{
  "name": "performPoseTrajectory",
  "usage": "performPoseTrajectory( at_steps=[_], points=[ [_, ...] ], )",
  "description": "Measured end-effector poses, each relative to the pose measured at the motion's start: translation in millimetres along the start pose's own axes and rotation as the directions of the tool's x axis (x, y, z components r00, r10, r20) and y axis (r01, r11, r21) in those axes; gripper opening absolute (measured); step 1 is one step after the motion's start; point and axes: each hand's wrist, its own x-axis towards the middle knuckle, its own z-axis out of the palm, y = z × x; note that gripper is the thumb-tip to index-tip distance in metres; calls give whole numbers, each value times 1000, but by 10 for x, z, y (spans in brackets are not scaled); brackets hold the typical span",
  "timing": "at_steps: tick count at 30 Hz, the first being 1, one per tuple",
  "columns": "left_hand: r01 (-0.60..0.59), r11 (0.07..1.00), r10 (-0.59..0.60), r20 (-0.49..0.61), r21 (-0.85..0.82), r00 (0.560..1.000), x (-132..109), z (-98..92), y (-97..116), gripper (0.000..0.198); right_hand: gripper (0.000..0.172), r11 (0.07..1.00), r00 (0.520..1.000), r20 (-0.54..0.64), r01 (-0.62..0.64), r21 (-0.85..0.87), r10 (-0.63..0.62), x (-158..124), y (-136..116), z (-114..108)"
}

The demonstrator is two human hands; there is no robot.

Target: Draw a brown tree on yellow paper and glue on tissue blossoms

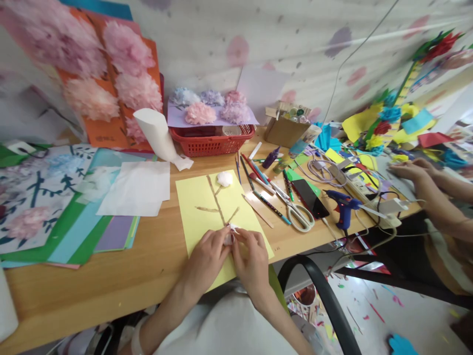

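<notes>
My left hand (210, 259) and my right hand (251, 254) meet over the lower part of a yellow sheet of paper (192, 197). Between their fingertips they pinch a small piece of crumpled white tissue paper (232, 228), partly hidden by the fingers. On the yellow sheet is a brown branch (215, 193) with several twigs; I cannot tell whether it is drawn or glued. A white crumpled paper blossom (224, 178) sits at the upper right twig.
White tissue sheets (136, 187) lie on coloured papers to the left. Pens, scissors (300, 217), a phone (309, 197) and a blue glue gun (342, 204) lie to the right. Behind stands a red basket (212, 144). Another person's hands (414, 170) are at far right.
</notes>
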Motion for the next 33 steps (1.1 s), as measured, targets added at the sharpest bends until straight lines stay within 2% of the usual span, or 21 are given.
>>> performPoseTrajectory(
  at_steps=[3, 5, 7, 11, 13, 15, 18, 20, 21, 22, 24, 26, 28, 30, 33],
  points=[
    [-67, 996, 66, 20, 50, 998, 16, 18, -7, 36, 30, 996, 991, 111, 76, -38, -72, -91, -22, -71],
    [-108, 989, 105, 30, 103, 994, 20, 31, -10, 34, 30, 997, 985, 153, 79, -12, -76, -132, -12, -130],
    [-124, 976, 115, 60, 177, 992, 20, 28, -7, 31, 25, 998, 988, 153, -7, 61, -2, -146, 28, -199],
    [-182, 946, 156, 117, 268, 981, 38, -4, 0, 35, 16, 968, 976, 46, -216, 131, 211, -120, 171, -351],
    [-223, 942, 200, 115, 252, 973, 64, 5, -6, 35, 18, 977, 981, 62, -190, 95, 184, -90, 236, -407],
    [-225, 945, 211, 81, 238, 974, 103, 35, -18, 33, 27, 992, 987, 137, -93, 91, 80, -45, 275, -428],
    [-118, 977, 117, 19, 175, 993, 182, 68, -30, 29, 40, 985, 972, 232, -4, 174, -37, 65, 281, -378],
    [43, 998, -43, 8, 43, 999, 238, 51, -19, 26, 38, 959, 970, 242, -44, 280, -26, 164, 255, -309],
    [159, 985, -158, 17, -60, 987, 264, 28, -4, 26, 33, 934, 972, 237, -89, 346, 5, 217, 234, -273],
    [283, 941, -281, 39, -187, 959, 286, -2, 16, 28, 25, 897, 972, 230, -142, 418, 46, 269, 208, -241],
    [488, 738, -491, 127, -465, 862, 323, -75, 70, 33, 13, 799, 967, 211, -237, 553, 141, 362, 140, -195],
    [565, 476, -580, 242, -674, 777, 356, -150, 135, 40, 12, 701, 956, 187, -292, 650, 225, 434, 52, -177],
    [569, 304, -591, 318, -764, 742, 388, -213, 194, 46, 17, 621, 941, 168, -322, 714, 296, 489, -44, -176],
    [553, 237, -618, 315, -799, 720, 419, -253, 236, 49, 22, 548, 921, 175, -351, 759, 347, 531, -129, -176],
    [512, 215, -669, 257, -832, 697, 448, -273, 251, 47, 26, 487, 910, 201, -369, 792, 363, 577, -198, -168]
  ],
)
